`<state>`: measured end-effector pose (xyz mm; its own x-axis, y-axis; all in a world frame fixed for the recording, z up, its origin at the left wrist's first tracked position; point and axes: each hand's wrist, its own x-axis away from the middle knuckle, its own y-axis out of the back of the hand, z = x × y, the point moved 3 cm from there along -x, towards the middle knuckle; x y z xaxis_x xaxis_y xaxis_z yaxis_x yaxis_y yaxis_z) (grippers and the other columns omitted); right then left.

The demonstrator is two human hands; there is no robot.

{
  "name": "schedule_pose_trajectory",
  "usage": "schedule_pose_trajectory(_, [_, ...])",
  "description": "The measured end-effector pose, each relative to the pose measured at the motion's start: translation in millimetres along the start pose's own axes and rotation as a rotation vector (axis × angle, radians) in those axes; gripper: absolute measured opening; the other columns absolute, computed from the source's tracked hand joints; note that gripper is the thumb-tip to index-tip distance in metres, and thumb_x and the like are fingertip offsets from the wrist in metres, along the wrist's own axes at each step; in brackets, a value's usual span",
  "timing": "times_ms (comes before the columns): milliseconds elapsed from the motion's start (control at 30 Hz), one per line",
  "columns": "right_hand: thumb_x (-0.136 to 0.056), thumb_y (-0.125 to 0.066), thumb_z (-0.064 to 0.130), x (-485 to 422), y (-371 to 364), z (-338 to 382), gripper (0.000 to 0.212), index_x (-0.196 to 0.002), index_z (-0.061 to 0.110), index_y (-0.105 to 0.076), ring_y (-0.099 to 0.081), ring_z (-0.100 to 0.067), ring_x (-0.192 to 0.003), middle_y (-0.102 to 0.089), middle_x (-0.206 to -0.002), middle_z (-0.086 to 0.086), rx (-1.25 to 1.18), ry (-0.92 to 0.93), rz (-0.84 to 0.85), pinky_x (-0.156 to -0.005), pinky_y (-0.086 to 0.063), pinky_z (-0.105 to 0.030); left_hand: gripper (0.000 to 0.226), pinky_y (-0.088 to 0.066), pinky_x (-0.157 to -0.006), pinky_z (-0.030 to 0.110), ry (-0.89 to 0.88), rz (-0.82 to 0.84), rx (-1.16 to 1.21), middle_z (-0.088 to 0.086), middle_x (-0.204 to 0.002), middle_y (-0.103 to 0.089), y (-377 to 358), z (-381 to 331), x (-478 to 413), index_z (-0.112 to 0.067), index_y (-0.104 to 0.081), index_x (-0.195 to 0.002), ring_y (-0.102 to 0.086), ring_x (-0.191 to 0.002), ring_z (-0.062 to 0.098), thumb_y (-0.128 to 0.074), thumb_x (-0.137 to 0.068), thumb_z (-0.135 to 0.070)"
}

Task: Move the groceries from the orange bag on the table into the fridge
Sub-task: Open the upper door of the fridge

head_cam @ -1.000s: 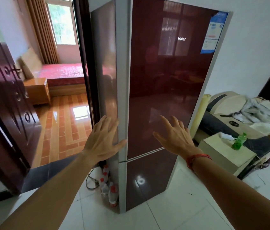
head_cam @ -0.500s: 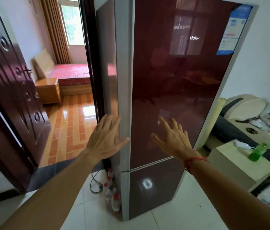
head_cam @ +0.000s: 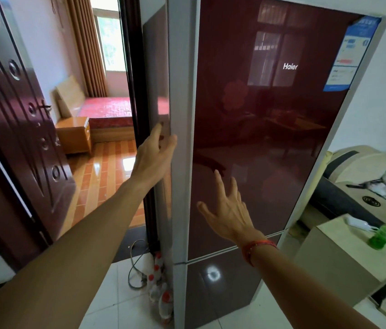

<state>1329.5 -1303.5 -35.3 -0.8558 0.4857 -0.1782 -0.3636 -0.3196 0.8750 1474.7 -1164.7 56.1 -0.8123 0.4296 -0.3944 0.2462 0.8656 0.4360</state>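
1. Fridge (head_cam: 270, 143): fills the centre and right of the frame; both dark red doors are closed.
2. Left hand (head_cam: 155, 160): at the silver left edge of the upper door, centre-left of the frame; fingers nearly straight along that edge, gripping nothing.
3. Right hand (head_cam: 228, 212): in front of the upper door's lower part, centre of the frame; fingers spread, empty; contact with the door cannot be told.
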Motion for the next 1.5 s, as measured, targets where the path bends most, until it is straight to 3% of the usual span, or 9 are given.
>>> schedule_pose_trajectory(133, [-0.095, -0.054, 0.056, -9, -14, 13, 0.098, -0.157, 0.037, 0.018, -0.022, -0.049, -0.149, 0.014, -0.163, -0.032, -0.070, 0.006, 0.011, -0.111, -0.040, -0.056, 0.042, -0.040, -0.085, 0.021, -0.026, -0.044, 0.076, -0.009, -0.123, -0.055, 4, -17, -13, -0.026, -0.045, -0.142, -0.052, -0.107, 0.006, -0.039, -0.104, -0.042])
schedule_pose_trajectory(300, [-0.094, -0.055, 0.055, -19, -30, 20, 0.101, -0.150, 0.045, 0.028, -0.048, -0.050, -0.133, 0.023, -0.161, -0.031, -0.125, 0.041, 0.041, -0.108, -0.045, -0.054, 0.027, -0.040, -0.065, 0.013, -0.102, -0.097, 0.025, -0.004, -0.101, -0.066, 2, -20, -18, -0.016, -0.062, -0.116, -0.062, -0.089, 0.010, -0.045, -0.103, -0.032])
schedule_pose_trajectory(533, [-0.095, -0.062, 0.043, -23, -36, 21, 0.106, -0.149, 0.046, 0.029, -0.032, -0.050, -0.144, 0.027, -0.159, -0.031, -0.118, 0.060, 0.059, -0.114, -0.038, -0.057, 0.027, -0.047, -0.076, 0.020, -0.106, -0.142, -0.011, -0.004, -0.102, -0.063, 3, -21, -14, -0.014, -0.061, -0.124, -0.058, -0.090, 0.010, -0.049, -0.102, -0.024])
schedule_pose_trajectory(800, [-0.095, -0.062, 0.039, -21, -29, 21, 0.106, -0.150, 0.047, 0.028, -0.041, -0.049, -0.139, 0.025, -0.160, -0.031, -0.078, 0.051, 0.096, -0.113, -0.039, -0.056, 0.029, -0.042, -0.072, 0.011, -0.079, -0.165, -0.015, 0.001, -0.106, -0.063, 1, -26, -8, -0.011, -0.058, -0.127, -0.058, -0.093, 0.013, -0.048, -0.103, -0.023])
schedule_pose_trajectory(933, [-0.094, -0.064, 0.040, -7, -31, 19, 0.111, -0.148, 0.045, 0.034, -0.039, -0.052, -0.139, 0.028, -0.159, -0.032, -0.068, 0.071, 0.059, -0.114, -0.039, -0.054, 0.037, -0.043, -0.085, 0.019, -0.119, -0.165, -0.013, -0.004, -0.118, -0.061, -1, -28, 6, -0.011, -0.053, -0.135, -0.053, -0.103, 0.006, -0.051, -0.102, -0.026])
schedule_pose_trajectory(1100, [-0.092, -0.065, 0.039, 17, -23, 10, 0.110, -0.150, 0.046, 0.029, -0.051, -0.053, -0.127, 0.019, -0.162, -0.031, -0.083, 0.059, 0.013, -0.107, -0.046, -0.052, 0.041, -0.039, -0.084, 0.003, -0.183, -0.157, 0.012, -0.007, -0.123, -0.060, -2, -36, 32, -0.011, -0.052, -0.139, -0.050, -0.109, 0.000, -0.053, -0.101, -0.026])
schedule_pose_trajectory(1167, [-0.092, -0.063, 0.042, 26, -14, 8, 0.108, -0.153, 0.041, 0.025, -0.049, -0.050, -0.131, 0.012, -0.165, -0.028, -0.077, 0.034, -0.002, -0.104, -0.048, -0.051, 0.044, -0.043, -0.092, 0.007, -0.205, -0.142, 0.043, -0.001, -0.130, -0.062, -2, -39, 41, -0.010, -0.050, -0.141, -0.054, -0.115, 0.004, -0.054, -0.100, -0.025])
schedule_pose_trajectory(1400, [-0.079, -0.068, 0.066, 59, 9, 6, 0.124, -0.155, 0.035, 0.025, -0.041, -0.040, -0.141, -0.006, -0.165, -0.022, -0.097, -0.055, -0.107, -0.106, -0.048, -0.053, 0.047, -0.046, -0.078, 0.002, -0.274, -0.107, 0.162, -0.007, -0.104, -0.063, -9, -53, 83, -0.007, -0.048, -0.140, -0.059, -0.084, -0.008, -0.061, -0.096, -0.017])
schedule_pose_trajectory(1500, [-0.074, -0.068, 0.072, 72, 15, 4, 0.128, -0.154, 0.035, 0.026, -0.044, -0.038, -0.138, -0.010, -0.164, -0.018, -0.146, -0.095, -0.149, -0.104, -0.050, -0.052, 0.047, -0.051, -0.082, 0.009, -0.329, -0.089, 0.209, 0.000, -0.101, -0.069, -17, -56, 102, -0.011, -0.049, -0.138, -0.065, -0.088, 0.002, -0.064, -0.094, -0.015])
